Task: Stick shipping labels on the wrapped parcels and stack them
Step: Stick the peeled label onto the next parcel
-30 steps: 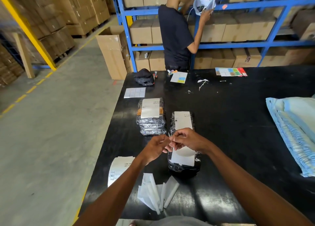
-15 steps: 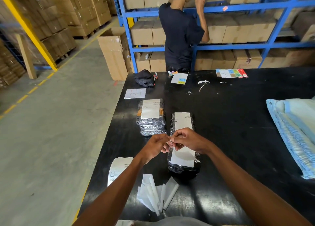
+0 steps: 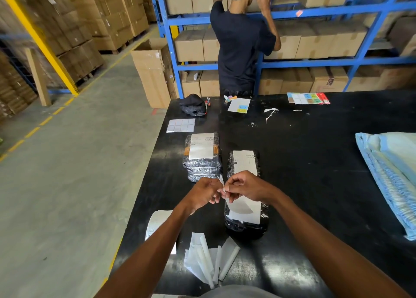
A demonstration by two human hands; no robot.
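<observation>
My left hand (image 3: 206,193) and my right hand (image 3: 244,186) meet above the black table (image 3: 315,185), both pinching the top edge of a white shipping label (image 3: 242,205). The label hangs over a black wrapped parcel (image 3: 246,227) lying in front of me. Just beyond it lies a second wrapped parcel (image 3: 245,162) with a white label on top. To the left stands a stack of wrapped parcels (image 3: 202,162), the top one labelled. A sheaf of printed labels (image 3: 157,223) lies at the table's left edge.
Peeled backing strips (image 3: 209,259) lie near me. A label sheet (image 3: 181,125), a black cap (image 3: 193,105) and coloured stickers (image 3: 308,98) sit at the far side. Blue folded fabric (image 3: 391,176) lies right. A person (image 3: 242,41) stands at blue shelving (image 3: 326,61).
My hands have stayed together on the label, pulling slightly apart at its top edge. The person at the shelves has raised both arms.
</observation>
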